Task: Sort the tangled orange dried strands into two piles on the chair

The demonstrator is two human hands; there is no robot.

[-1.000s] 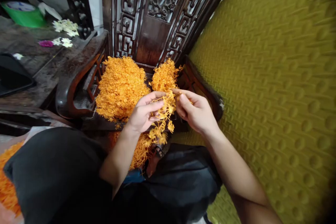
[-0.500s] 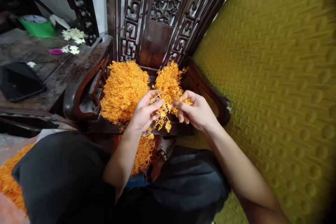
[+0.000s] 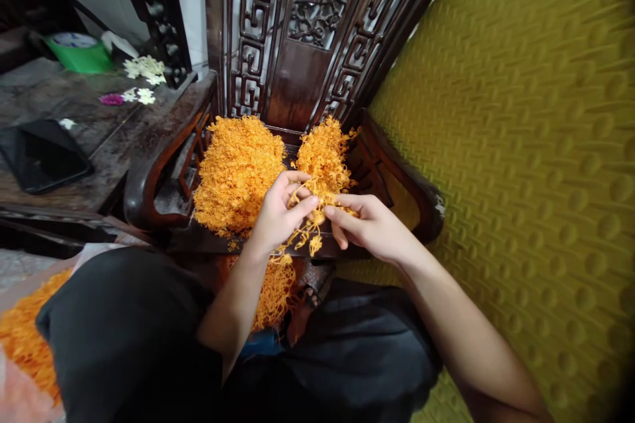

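Between my hands hangs a small tangle of orange-yellow plastic flower stems (image 3: pixel 314 243). My left hand (image 3: pixel 282 211) pinches it with thumb and fingers. From the other side my right hand (image 3: pixel 364 221) grips the same tangle between thumb and forefinger; its other fingers curl below. Behind my left hand a large heap of the same orange pieces (image 3: pixel 238 172) lies on the dark wooden chair seat (image 3: pixel 198 243). A smaller orange heap (image 3: pixel 325 152) rests on the seat just beyond my fingers. How individual stems are joined is too fine to make out.
On the wooden table (image 3: pixel 89 139) at left lie a black phone (image 3: pixel 47 155), green tape (image 3: pixel 82 54) and small white flowers (image 3: pixel 143 67). More orange pieces (image 3: pixel 274 294) sit below the seat, and others (image 3: pixel 24 330) in a bag at lower left. A yellow textured surface (image 3: pixel 520 145) rises at right.
My hands have come closer together on the tangle, the right one shifting slightly lower with its fingers straighter. The whole view has shifted a little, so everything appears slightly further right.
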